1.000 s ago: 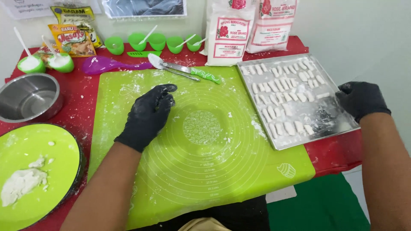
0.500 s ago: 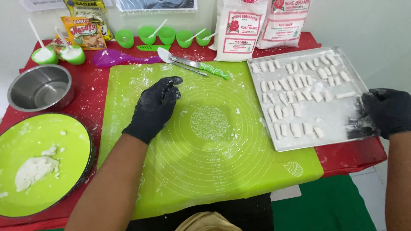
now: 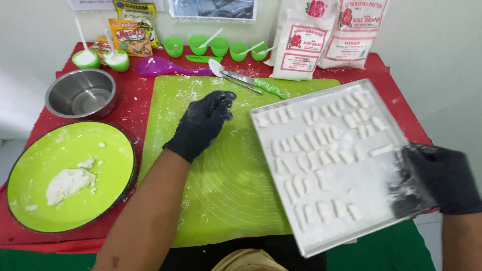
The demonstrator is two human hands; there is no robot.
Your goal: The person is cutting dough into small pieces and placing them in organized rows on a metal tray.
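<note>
While your right hand (image 3: 442, 178) grips the near right edge of the metal tray (image 3: 321, 150), fingers wrapped over the rim and clamped on it, the tray sits half over the right side of the green silicone mat (image 3: 221, 200) and half past the table's right edge, front corner hanging toward you. Tray's long axis runs from far-left to near-right, skewed to the mat's edges, and it looks tilted, near corner lower. Rows of small white dough pieces (image 3: 306, 163) lie along that same axis, floured, none visibly sliding. Your left hand (image 3: 203, 123) is flat on the mat, fingers loosely spread and pointing away toward the green-handled knife (image 3: 251, 80), holding nothing; it's just left of the tray's far-left corner, not touching it. So the right hand is on the tray and the left is the free one, near that corner. Left of the mat: green plate (image 3: 30, 170) with a lump of white dough, steel bowl (image 3: 83, 93) behind it, purple spoon (image 3: 160, 66) and small green cups (image 3: 218, 46) along the back, flour bags (image 3: 301, 40) at the far right. Versus half a second ago: the tray lay off the mat to the right with your hand at its right edge; now it has swung left over the mat and closer to you. Left hand has barely moved.
</note>
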